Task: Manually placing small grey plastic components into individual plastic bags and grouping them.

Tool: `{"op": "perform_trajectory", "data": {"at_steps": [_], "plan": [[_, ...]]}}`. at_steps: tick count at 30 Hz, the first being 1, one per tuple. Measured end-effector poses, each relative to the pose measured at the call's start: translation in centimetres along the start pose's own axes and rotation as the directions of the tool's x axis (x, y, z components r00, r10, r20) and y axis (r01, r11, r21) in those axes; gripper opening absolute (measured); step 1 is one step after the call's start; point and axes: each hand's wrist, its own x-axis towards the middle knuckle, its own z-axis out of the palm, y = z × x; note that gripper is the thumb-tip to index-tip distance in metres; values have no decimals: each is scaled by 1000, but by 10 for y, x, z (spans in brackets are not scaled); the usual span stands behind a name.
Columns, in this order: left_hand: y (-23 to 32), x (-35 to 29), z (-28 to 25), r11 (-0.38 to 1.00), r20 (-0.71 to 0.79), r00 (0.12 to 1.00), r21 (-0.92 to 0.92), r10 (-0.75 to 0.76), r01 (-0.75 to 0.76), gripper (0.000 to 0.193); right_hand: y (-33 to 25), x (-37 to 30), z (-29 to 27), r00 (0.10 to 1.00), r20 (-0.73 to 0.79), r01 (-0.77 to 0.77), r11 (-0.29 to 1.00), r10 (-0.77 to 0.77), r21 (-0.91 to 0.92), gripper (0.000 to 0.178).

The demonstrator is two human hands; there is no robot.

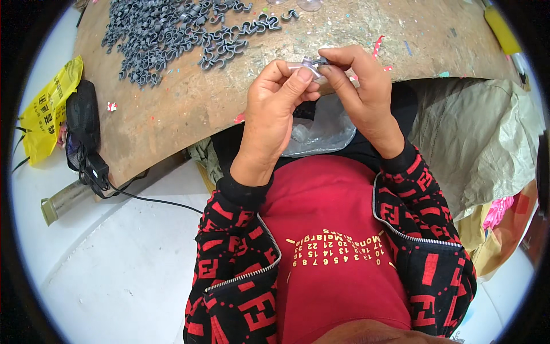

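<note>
My left hand [275, 94] is closed, thumb and fingers pinching a transparent plastic suction cup [314, 70] above the near edge of the table. Close against it, my right hand [365, 86] pinches a small dark grey plastic clip [322, 61] between thumb and forefinger. The two pieces meet at the fingertips; whether they are joined cannot be made out. Beyond my hands, a large heap of grey plastic clips [166, 37] spreads over the far left of the table, with one loose clip [290, 15] at its right end. Transparent suction cups [310, 4] lie at the top edge.
The worn wooden table [172, 114] carries colourful scraps. A transparent plastic bag [323, 129] lies below my hands. At left are a yellow bag [52, 112], a black pouch [83, 117] and a cable [154, 199]. A pale woven sack [475, 137] stands right; a yellow object [501, 31] sits far right.
</note>
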Motion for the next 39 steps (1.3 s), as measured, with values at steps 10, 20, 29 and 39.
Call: {"op": "perform_trajectory", "data": {"at_steps": [10, 20, 29, 39], "plan": [[9, 0, -6, 997, 100, 992, 0, -74, 75, 13, 17, 19, -14, 855, 61, 518, 844, -514, -143, 25], [8, 3, -9, 473, 216, 859, 760, 465, -447, 11, 1, 6, -12, 948, 234, -306, 821, 216, 483, 22], [8, 2, -3, 106, 417, 709, 817, 569, -566, 16, -3, 9, -13, 907, 307, -421, 664, 290, 618, 20], [-6, -3, -3, 738, 119, 866, 475, 486, -480, 16, -1, 0, 2, 956, 212, -286, 790, 200, 542, 21]]}}
